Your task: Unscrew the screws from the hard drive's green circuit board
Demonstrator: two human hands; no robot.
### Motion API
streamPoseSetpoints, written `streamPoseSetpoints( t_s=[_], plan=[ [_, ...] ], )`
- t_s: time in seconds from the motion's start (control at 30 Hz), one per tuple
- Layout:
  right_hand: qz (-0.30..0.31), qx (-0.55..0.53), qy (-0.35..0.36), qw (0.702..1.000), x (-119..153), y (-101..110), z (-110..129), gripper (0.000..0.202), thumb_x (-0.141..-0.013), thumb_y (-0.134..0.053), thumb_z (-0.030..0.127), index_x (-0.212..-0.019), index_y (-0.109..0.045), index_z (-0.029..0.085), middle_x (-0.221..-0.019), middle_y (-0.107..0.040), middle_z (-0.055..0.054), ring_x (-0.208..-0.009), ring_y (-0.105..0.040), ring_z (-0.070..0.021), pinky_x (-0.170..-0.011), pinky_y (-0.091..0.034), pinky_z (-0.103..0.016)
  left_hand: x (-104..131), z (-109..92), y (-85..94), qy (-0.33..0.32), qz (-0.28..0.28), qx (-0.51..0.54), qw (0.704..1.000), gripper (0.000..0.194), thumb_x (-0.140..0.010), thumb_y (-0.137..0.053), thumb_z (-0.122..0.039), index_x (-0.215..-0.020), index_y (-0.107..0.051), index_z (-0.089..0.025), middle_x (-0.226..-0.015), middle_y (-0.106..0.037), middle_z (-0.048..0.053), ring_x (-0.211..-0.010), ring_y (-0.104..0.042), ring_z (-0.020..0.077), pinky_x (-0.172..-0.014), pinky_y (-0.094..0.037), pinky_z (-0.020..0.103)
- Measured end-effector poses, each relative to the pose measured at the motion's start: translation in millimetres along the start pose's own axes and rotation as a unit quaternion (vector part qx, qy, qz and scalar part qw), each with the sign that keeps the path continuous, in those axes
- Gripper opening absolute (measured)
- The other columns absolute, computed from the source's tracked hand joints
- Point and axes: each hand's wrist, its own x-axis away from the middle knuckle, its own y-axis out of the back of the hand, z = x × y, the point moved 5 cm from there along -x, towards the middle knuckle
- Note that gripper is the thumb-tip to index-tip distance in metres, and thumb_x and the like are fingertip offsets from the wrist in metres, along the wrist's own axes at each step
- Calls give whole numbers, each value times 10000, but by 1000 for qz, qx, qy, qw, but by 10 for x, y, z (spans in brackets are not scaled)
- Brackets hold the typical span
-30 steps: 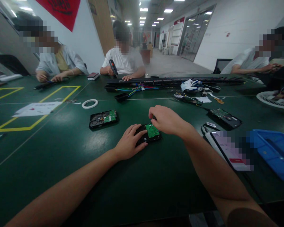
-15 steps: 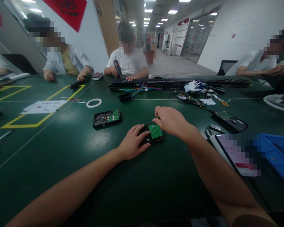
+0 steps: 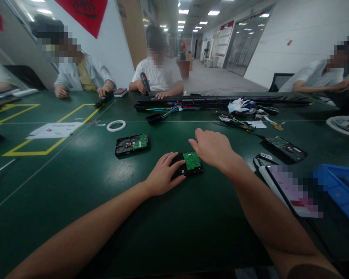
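A black hard drive with a green circuit board lies on the dark green table in front of me. My left hand rests on its left part, fingers spread over the casing. Above the board's right side is my right hand, its fingers closed round something thin whose shaft points down at the board; the rest of it is hidden in the fist. A second hard drive lies to the left, circuit board up.
Another hard drive, a phone and a blue tray are at the right. A white ring lies at the left. Across the table are long black strips, white gloves and several people.
My right hand has shifted slightly, with its fingers turned a little. My left hand stays on the hard drive. Across the table at the left, a person's hand has moved slightly with a dark object.
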Motion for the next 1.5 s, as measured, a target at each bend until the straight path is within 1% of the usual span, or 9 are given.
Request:
streamPoseSetpoints(
  t_s=[0.13, 0.33, 0.6, 0.77, 1.03, 1.2, 1.33, 1.4, 1.5],
  plan=[
    [16, -5, 5, 1000, 0, 10, 7, 384, -1083, -457, 417, -1230, -662, 127, -992, -785, -208, -890, -743, -345, -683, -448, -385, 0, -10, 11, 2, 3, 0, 1000, 581, -1017, -678, -497, -1535, -543, -272, -1681, -378, 145, -1561, -364, 405, -1268, -368, 649],
    [19, -49, 56, 997, -5, 43, 71, 193, -1024, -597, 319, -1115, -686, 174, -1103, -782, -144, -926, -723, -294, -694, -416, -364, -3, -7, 7, 3, 6, -1, 1000, 588, -1018, -670, -509, -1540, -543, -271, -1680, -379, 150, -1563, -358, 410, -1266, -369, 652],
    [23, -91, 91, 991, 8, 39, 46, 87, -968, -641, 222, -1039, -679, 187, -1119, -721, -106, -954, -668, -248, -775, -433, -360, -5, 19, -14, 0, -2, 7, 1000, 596, -1011, -679, -517, -1550, -532, -310, -1690, -375, 122, -1563, -361, 403, -1262, -365, 668],
    [20, -101, 137, 985, 26, 19, 92, 152, -954, -629, 185, -1102, -667, 187, -1167, -702, -102, -995, -653, -226, -818, -436, -338, -8, 2, -10, -1, -3, 4, 1000, 593, -1013, -679, -508, -1545, -540, -287, -1686, -376, 142, -1556, -367, 408, -1261, -368, 663],
    [30, -56, 82, 995, 56, 71, 94, 259, -1013, -462, 220, -1182, -647, 151, -1137, -715, -151, -924, -646, -246, -730, -382, -348, -7, -16, 19, 6, -5, 11, 1000, 584, -1000, -694, -501, -1531, -552, -303, -1686, -390, 130, -1556, -373, 417, -1257, -371, 671],
    [32, -109, 153, 982, 52, 78, 99, 216, -941, -527, 150, -1117, -650, 172, -1161, -726, -121, -1015, -651, -240, -839, -428, -335, -5, -13, 10, 5, 2, 1, 1000, 585, -1014, -676, -509, -1539, -551, -284, -1691, -372, 138, -1563, -359, 410, -1273, -362, 651],
    [44, -153, 183, 970, 61, 94, 131, 224, -888, -566, 117, -1081, -652, 191, -1137, -754, -86, -969, -664, -211, -832, -433, -309, 1, -19, 17, 6, 0, 1, 1000, 578, -1023, -663, -511, -1540, -547, -280, -1685, -376, 140, -1562, -360, 406, -1276, -359, 646],
    [45, -142, 163, 975, 66, 104, 149, 213, -900, -577, 143, -1095, -649, 191, -1113, -766, -88, -940, -675, -216, -806, -430, -316, 2, -22, 19, 5, -2, 3, 1000, 580, -1022, -665, -509, -1547, -537, -297, -1689, -376, 129, -1563, -360, 406, -1273, -356, 659],
    [35, -87, 93, 991, 68, 110, 143, 245, -1009, -560, 342, -1167, -637, 170, -1062, -778, -132, -907, -699, -271, -736, -417, -352, -2, -23, 16, 3, -1, 1, 1000, 578, -1026, -657, -513, -1546, -534, -293, -1686, -377, 134, -1567, -353, 407, -1271, -357, 662]
  ],
)
